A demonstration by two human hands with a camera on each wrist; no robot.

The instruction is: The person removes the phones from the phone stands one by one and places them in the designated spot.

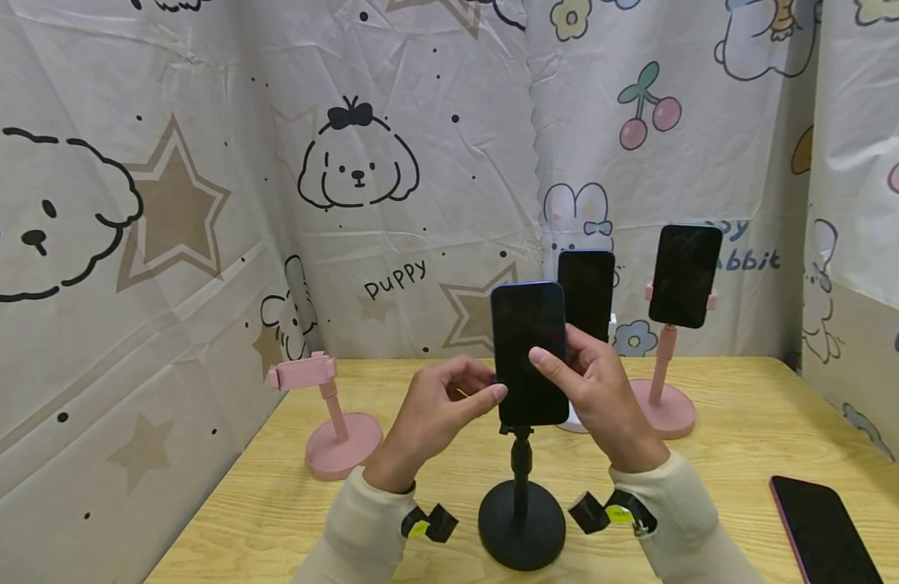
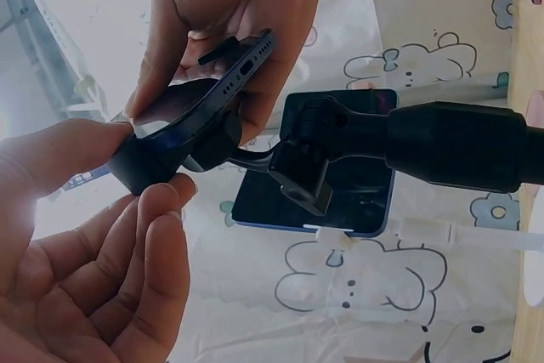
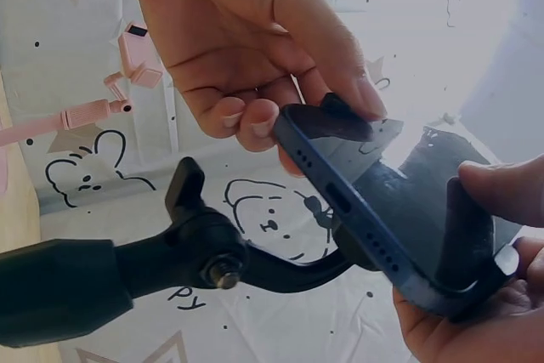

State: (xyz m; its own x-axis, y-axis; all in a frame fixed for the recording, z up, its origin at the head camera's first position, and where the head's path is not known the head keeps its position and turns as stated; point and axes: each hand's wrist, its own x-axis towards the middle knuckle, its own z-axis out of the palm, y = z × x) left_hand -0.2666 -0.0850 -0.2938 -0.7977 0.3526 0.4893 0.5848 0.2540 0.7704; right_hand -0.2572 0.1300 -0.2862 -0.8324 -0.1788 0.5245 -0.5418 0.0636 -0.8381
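Observation:
A dark-screened smartphone (image 1: 530,324) with a blue edge stands upright at the top of a black phone stand (image 1: 521,470). My left hand (image 1: 438,410) is at the phone's left edge, its thumb and fingers pinching the end of the stand's black clamp (image 2: 140,163). On the other edge, my right hand (image 1: 603,397) grips the phone, thumb across the screen and fingers behind it. From below, the phone's bottom edge (image 3: 340,201) shows its charging port, and a bent arm of the stand runs to the clamp behind it.
An unoccupied pink phone stand (image 1: 335,414) is at the left. Behind my right hand, a phone (image 1: 587,284) sits on a white stand; farther right, another phone (image 1: 686,276) is on a pink stand (image 1: 661,397). A pink-edged phone (image 1: 825,527) lies on the wooden table (image 1: 230,527).

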